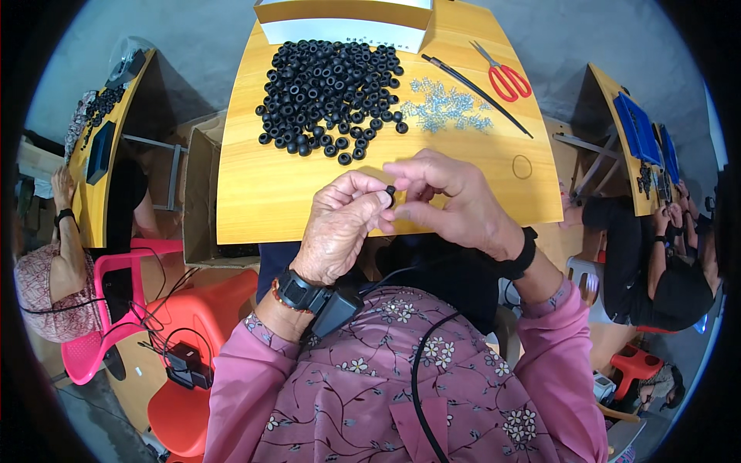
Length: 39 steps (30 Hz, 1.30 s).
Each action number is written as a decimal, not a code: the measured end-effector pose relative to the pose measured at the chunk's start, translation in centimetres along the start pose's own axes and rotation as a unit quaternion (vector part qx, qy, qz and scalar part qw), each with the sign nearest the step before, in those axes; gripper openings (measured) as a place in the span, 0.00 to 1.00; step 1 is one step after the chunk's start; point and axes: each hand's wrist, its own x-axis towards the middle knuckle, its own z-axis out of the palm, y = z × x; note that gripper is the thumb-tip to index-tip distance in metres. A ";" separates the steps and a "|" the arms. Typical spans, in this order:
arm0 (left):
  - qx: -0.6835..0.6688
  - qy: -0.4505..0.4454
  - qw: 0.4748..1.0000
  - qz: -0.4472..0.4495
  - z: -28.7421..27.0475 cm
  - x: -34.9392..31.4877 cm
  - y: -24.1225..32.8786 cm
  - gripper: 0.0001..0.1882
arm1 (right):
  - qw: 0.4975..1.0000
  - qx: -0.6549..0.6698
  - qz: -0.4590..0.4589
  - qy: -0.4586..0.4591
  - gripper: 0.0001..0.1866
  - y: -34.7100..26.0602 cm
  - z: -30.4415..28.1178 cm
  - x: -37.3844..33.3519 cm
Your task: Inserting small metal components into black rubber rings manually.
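Head view: left hand point(336, 224) clamps small black piece point(390, 196) between thumb and fingers over near part of desk point(258, 201), apparently steadying it for right hand point(459, 197), fingers parted just beside. Black pile point(332, 92), silvery bits point(444, 108) lie beyond, presumably for reach.

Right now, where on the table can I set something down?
Front left, between the black beads and near edge of the table, left of left hand; also right, around the thin loop, between right hand and dark rod. Crowded: back middle, with beads, silvery pieces and box.
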 end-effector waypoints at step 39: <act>0.247 0.075 0.963 0.075 0.9 -0.5 -1.1 0.03 | 0.933 -0.328 -0.136 -0.064 0.11 0.2 0.7 0.1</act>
